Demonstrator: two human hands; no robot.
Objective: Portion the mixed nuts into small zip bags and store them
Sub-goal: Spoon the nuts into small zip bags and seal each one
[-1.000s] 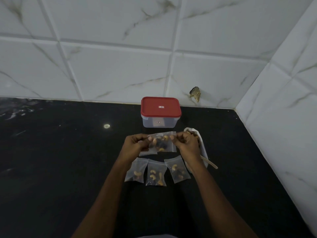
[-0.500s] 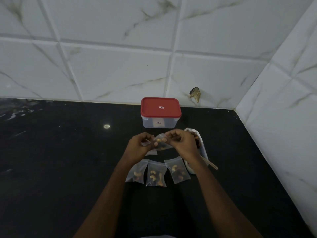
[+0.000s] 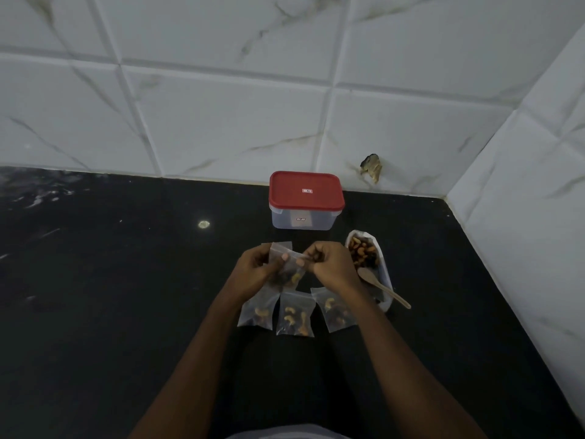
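**Zip edge spans both hands**

My left hand (image 3: 255,268) and right hand (image 3: 329,264) both pinch the small clear plastic zip bag of nuts (image 3: 291,274) above the black counter (image 3: 126,296); its zip edge runs left-to-right between them (slightly tilted).

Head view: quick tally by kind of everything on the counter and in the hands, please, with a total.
Filled zip bags: 4 (held bag, left bag, middle bag, right bag)
Red-lidded container: 1
White nut tray: 1
Wooden spoon: 1
Total: 7
Not counted: a plastic edge behind the left hand, unclear.
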